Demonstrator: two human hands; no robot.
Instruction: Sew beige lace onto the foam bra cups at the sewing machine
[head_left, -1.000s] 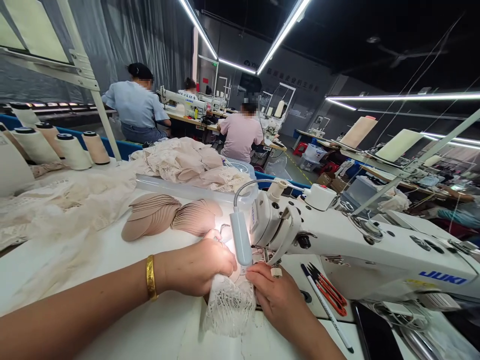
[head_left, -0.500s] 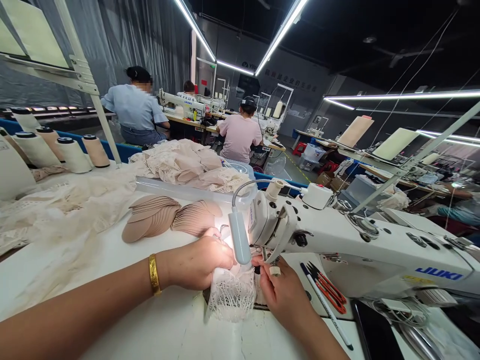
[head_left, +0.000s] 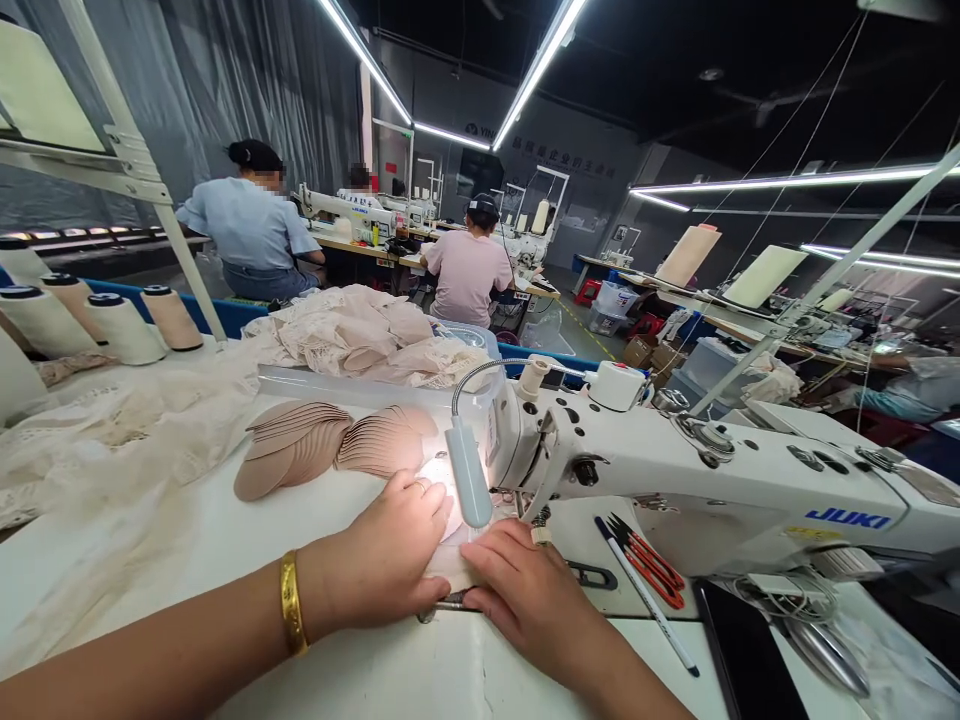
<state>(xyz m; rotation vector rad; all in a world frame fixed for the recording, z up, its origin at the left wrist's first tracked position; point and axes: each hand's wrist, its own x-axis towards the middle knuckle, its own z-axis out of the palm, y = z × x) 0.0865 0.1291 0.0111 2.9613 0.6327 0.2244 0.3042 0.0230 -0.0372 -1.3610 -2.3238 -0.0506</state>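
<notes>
Pale, sheer fabric point(head_left: 459, 562) lies under the sewing machine's head, between my two hands. My left hand point(head_left: 390, 555) rests on its left side, thumb spread away from the bent fingers. From the right, my right hand point(head_left: 529, 590) lays its fingers flat over the cloth, near the needle area. A grey lamp point(head_left: 470, 480) on a bent metal neck lights this spot and hides part of the fabric and the needle. The white sewing machine point(head_left: 705, 470) stretches off to the right.
Beige pads point(head_left: 292, 450) lie fanned out behind my left hand, before a heap of lace pieces point(head_left: 352, 330). Thread cones point(head_left: 127, 325) stand at left. Orange thread snips point(head_left: 649, 565), a pen point(head_left: 652, 605) and a phone point(head_left: 742, 650) lie at right. Co-workers sit ahead.
Both hands have loosened from a pinch and now lie over the fabric. The lace edge that hung toward me is gone from sight. The view has shifted slightly.
</notes>
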